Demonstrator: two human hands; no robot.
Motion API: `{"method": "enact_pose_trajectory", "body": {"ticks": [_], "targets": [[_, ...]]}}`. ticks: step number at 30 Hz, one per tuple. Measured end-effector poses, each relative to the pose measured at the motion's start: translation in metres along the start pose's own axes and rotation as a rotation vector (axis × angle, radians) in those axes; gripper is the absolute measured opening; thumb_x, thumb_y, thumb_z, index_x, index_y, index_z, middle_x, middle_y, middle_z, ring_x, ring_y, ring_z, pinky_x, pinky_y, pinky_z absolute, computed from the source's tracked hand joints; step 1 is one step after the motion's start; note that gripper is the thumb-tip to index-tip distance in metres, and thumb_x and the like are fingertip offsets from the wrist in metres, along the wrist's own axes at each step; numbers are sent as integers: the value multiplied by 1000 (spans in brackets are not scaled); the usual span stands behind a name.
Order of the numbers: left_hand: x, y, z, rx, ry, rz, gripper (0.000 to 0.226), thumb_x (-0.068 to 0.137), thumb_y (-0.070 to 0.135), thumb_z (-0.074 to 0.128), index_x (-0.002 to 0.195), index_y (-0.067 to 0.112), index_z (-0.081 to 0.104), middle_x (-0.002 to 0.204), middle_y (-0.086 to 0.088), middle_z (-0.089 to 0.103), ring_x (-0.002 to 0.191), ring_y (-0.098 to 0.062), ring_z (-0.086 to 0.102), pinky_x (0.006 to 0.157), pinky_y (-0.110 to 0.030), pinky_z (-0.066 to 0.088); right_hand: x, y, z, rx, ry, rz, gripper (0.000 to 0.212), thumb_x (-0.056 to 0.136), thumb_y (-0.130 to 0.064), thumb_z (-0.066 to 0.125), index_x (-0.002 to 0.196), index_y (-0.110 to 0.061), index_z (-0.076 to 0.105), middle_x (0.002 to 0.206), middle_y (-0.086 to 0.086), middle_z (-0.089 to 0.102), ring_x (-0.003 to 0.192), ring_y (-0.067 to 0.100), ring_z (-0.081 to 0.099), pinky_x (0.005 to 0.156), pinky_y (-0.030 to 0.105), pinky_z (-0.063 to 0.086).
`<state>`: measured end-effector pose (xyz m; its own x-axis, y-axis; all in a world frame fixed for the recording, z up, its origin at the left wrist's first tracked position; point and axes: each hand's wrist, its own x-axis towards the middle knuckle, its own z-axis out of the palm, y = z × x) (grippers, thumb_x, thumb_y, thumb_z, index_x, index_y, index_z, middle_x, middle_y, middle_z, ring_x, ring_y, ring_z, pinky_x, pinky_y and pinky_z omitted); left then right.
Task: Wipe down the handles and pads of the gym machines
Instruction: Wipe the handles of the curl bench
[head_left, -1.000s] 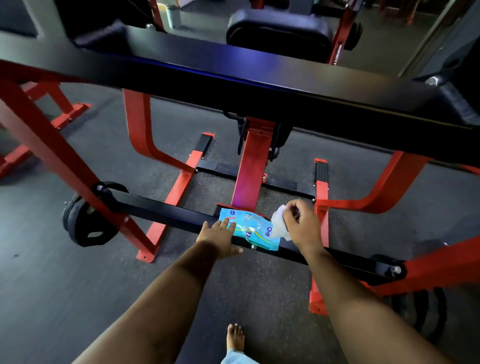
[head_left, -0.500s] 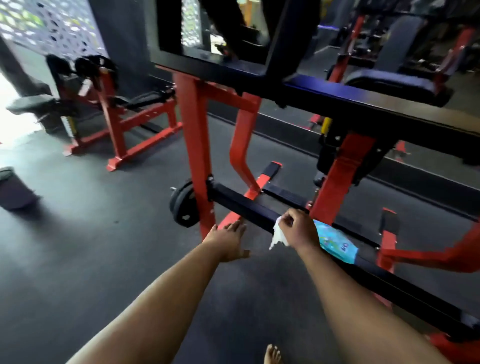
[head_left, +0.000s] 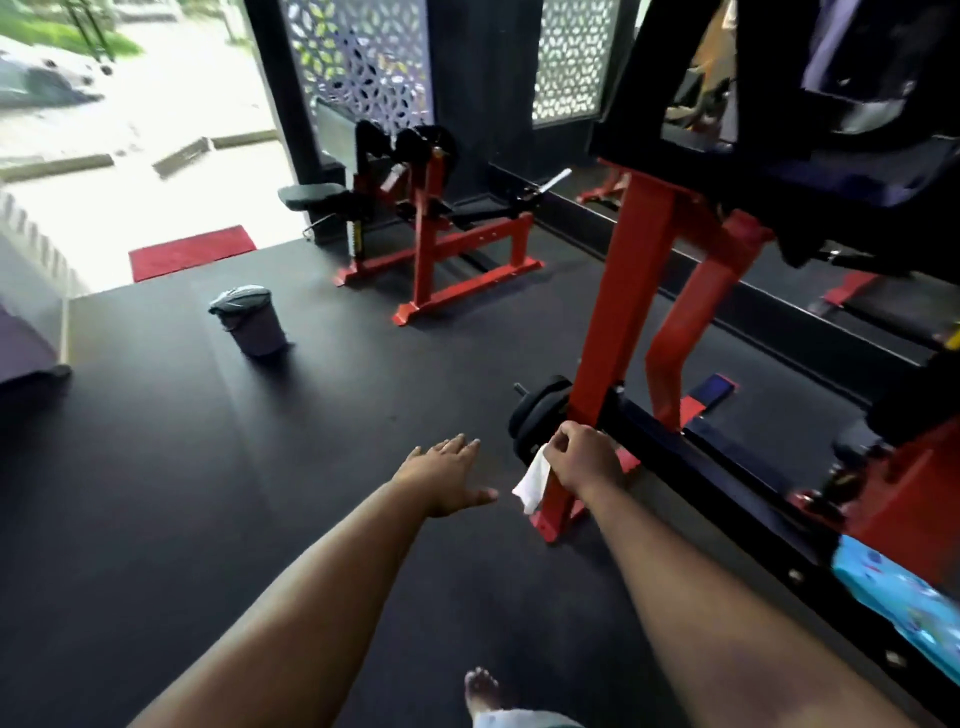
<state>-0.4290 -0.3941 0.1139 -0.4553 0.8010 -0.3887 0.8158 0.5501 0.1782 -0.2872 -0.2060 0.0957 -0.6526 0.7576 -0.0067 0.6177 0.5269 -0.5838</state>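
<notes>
My right hand (head_left: 584, 454) is closed on a white wipe (head_left: 533, 480) that hangs down beside the red upright (head_left: 618, 317) of the near machine. My left hand (head_left: 447, 475) hovers flat over the floor with fingers spread, holding nothing. A blue wipe packet (head_left: 904, 605) lies on the machine's low black bar (head_left: 737, 499) at the right edge. A second red machine (head_left: 441, 244) with a black seat pad (head_left: 311, 196) stands farther back by the doorway.
A small grey lined bin (head_left: 252, 319) stands on the black rubber floor to the left. A red doormat (head_left: 192, 252) lies at the open doorway. A black weight plate (head_left: 537, 410) sits on the bar end by the upright. My bare foot (head_left: 480, 691) shows below.
My view has swung left, away from the packet. My right hand pulled the wipe out and moved left with it; my left hand let go of the packet and now hovers free.
</notes>
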Motion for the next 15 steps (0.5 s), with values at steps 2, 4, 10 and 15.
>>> {"method": "enact_pose_trajectory", "body": {"ticks": [2,4,10,15], "targets": [[18,-29,-9,0,0,-28,102,92,79,46,166,25,3,174,-1,3,160,-18,6,128,-51,11,29,-23,22,10,-32,-23,24,79,-28,68,62,-25,51,81,3,72,85,29,67,73,36,52],[43,-56,-23,4,3,-54,101,92,79,45,166,25,3,174,-1,2,160,-17,5,128,-51,10,66,-43,43,31,-59,-42,20,80,-26,67,65,-23,54,81,4,73,85,29,67,72,35,51],[130,-125,-70,22,-21,-111,100,92,79,44,166,25,2,174,0,1,160,-16,4,128,-50,10,179,-84,87,69,-116,-94,11,79,-27,63,71,-24,58,83,0,69,85,24,63,74,32,48],[209,-170,-130,-16,9,-126,100,93,78,45,166,25,3,174,-1,2,160,-17,4,128,-49,10,285,-113,97,80,-110,-77,14,73,-35,58,64,-26,52,75,-6,66,80,23,63,69,38,54]]}}
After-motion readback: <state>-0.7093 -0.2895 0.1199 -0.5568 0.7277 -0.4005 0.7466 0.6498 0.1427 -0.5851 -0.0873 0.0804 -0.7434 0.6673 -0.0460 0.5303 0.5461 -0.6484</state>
